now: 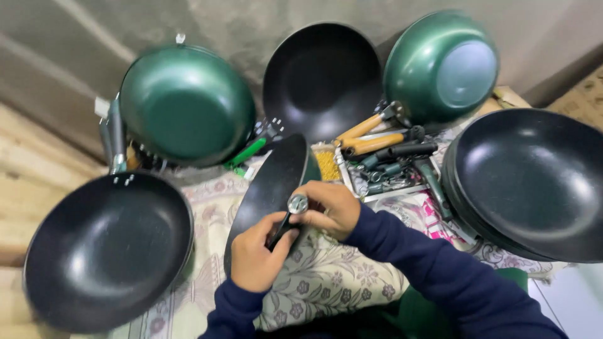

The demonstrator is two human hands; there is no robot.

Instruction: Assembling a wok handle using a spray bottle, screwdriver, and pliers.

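Black pan (271, 182) on edge, running seven to one o'clock — left hand (254, 257) grips a tool (290, 213), right hand (333, 210) clasps the rim.

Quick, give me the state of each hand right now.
Left hand: closed around a dark tool handle held against the pan.
Right hand: closed, gripping the rim of the tilted black pan.

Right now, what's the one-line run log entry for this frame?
left hand: grips dark tool handle | right hand: at metal tool head, steadying tilted pan | tray of tools behind
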